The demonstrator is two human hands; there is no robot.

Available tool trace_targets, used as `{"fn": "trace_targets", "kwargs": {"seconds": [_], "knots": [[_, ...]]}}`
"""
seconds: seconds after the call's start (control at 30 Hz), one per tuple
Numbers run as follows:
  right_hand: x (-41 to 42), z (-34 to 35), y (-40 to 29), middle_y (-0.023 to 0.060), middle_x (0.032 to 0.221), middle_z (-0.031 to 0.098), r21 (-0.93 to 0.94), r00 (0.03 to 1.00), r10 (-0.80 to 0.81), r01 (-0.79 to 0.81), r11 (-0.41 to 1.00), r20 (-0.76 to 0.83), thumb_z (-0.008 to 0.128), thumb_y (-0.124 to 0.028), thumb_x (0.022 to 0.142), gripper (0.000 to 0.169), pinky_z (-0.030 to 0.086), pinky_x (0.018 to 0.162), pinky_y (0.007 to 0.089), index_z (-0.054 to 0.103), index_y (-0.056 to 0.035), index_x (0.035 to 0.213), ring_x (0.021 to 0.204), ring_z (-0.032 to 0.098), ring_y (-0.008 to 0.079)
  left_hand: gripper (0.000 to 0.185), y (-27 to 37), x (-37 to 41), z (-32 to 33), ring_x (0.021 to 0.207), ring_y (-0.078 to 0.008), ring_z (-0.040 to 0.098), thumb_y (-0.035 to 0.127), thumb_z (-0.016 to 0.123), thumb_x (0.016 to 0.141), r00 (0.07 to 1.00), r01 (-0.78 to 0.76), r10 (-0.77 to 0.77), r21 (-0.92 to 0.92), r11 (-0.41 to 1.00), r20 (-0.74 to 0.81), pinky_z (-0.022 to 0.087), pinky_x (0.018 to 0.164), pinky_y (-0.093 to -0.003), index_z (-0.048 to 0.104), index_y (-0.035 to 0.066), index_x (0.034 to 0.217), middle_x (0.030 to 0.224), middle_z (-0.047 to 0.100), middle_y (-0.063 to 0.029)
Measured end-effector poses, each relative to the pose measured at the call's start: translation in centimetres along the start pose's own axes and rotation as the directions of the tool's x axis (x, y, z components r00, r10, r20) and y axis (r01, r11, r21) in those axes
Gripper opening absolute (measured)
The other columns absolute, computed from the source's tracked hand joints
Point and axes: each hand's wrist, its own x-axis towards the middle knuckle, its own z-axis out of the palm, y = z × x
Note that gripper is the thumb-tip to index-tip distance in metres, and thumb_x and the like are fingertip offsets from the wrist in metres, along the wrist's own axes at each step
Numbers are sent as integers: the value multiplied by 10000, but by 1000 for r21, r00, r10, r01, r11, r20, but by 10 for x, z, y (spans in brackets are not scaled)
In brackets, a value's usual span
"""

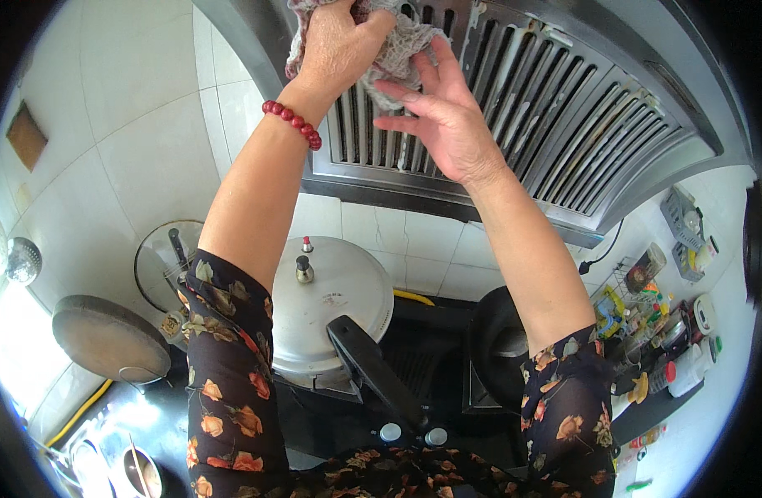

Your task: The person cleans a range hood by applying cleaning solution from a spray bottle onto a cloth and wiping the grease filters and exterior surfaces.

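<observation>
At the top of the head view, my left hand (pixel 337 46) grips a crumpled knit cloth (pixel 402 53) against the slatted filter of a metal range hood (pixel 518 99). A red bead bracelet is on that wrist. My right hand (pixel 446 115) is just right of the cloth, palm partly turned up and fingers spread; its fingertips are at the cloth's edge, and whether they press on it I cannot tell. Whitish streaks and brownish stains mark the filter slats. The cloth's upper part runs out of the picture.
Below the hood, a pressure cooker (pixel 331 299) and a black wok (pixel 502 348) stand on the black gas stove (pixel 412 367). A round pan (pixel 110 339) and a glass lid lean at the left wall. Bottles and jars (pixel 686 373) crowd the right side.
</observation>
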Motion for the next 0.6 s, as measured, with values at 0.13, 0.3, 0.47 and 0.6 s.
{"fn": "trace_targets", "kwargs": {"seconds": [0.13, 0.3, 0.47, 0.6], "knots": [[-4, -16, -6, 154, 1523, 133, -92, 998, -37, 33, 995, -44, 492, -24, 815, 875, 493, 884, 386, -59, -115, 1488, 1245, 441, 300, 298, 18, 9, 9, 788, -394, 635, 200, 575, 819, 1000, 1, -3, 355, 935, 5, 507, 697, -433, 633, -59, 956, 805, 643, -256], [-10, -21, -12, 160, 1541, 103, -199, 999, -23, 14, 980, -44, 535, -54, 810, 886, 446, 930, 350, -34, -78, 1489, 1316, 356, 308, 326, 4, 11, 22, 763, -407, 637, 234, 519, 850, 985, 54, -151, 669, 741, 88, 519, 702, -450, 665, -58, 840, 811, 644, -259], [-5, -22, -12, 175, 1535, 111, -12, 996, 56, -57, 998, -71, 573, -53, 808, 894, 412, 990, 406, -11, -52, 1485, 1346, 312, 324, 271, -1, 17, 25, 809, -384, 643, 204, 572, 822, 996, 89, -92, 446, 891, -15, 513, 723, -430, 666, -39, 897, 854, 654, -250], [7, -6, 3, 184, 1434, 265, 308, 985, 131, -92, 947, -109, 553, -43, 846, 806, 397, 992, 569, 50, -45, 1476, 1239, 427, 335, 294, -4, 12, 18, 809, -252, 619, 218, 595, 841, 987, 142, -152, 156, 978, 56, 482, 748, -364, 646, -17, 1009, 877, 675, -165]]}}
